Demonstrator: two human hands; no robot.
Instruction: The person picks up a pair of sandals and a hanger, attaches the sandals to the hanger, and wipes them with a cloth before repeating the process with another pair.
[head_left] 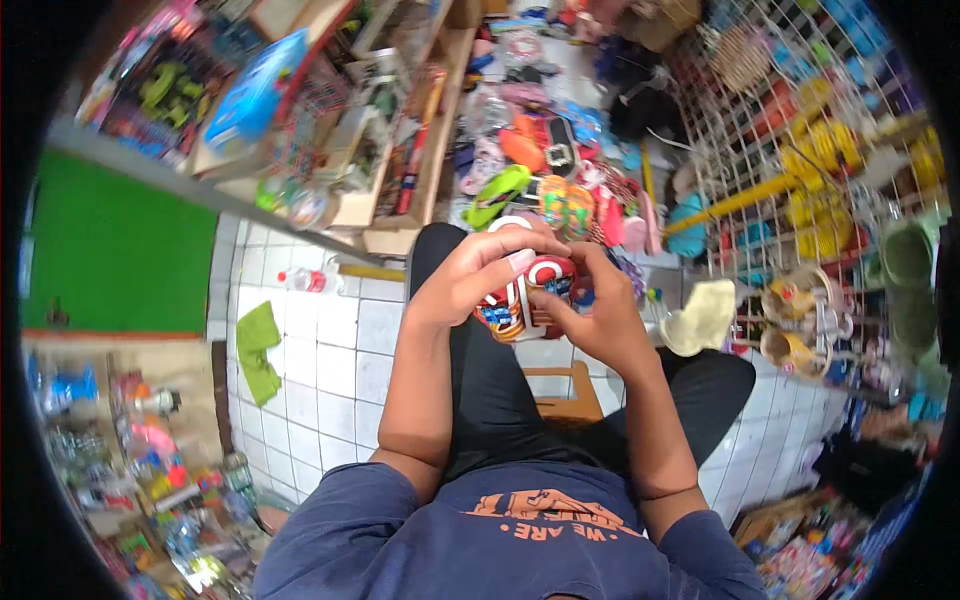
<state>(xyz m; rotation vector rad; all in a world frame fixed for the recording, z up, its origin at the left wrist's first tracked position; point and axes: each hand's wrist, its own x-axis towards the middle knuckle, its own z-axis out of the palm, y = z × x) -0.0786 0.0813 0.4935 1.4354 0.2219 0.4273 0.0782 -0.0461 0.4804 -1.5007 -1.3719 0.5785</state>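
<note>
Above my lap, both hands are closed round what looks like a pair of small children's sandals (522,308), red and white with a colourful print and white strap-like loops. My left hand (478,272) grips them from the left, its thumb lying along the top. From the right, my right hand (603,305) holds them with the thumb on the near side and the fingers curled over the far edge. Part of the pair is hidden behind my fingers. A pale yellow cloth (703,318) lies by my right knee.
Many slippers and sandals (540,150) are heaped on the floor ahead. A wire rack (740,120) hung with footwear stands right, wooden shelves (400,150) left. A green cloth (258,352) and a plastic bottle (308,281) lie on the white tiles.
</note>
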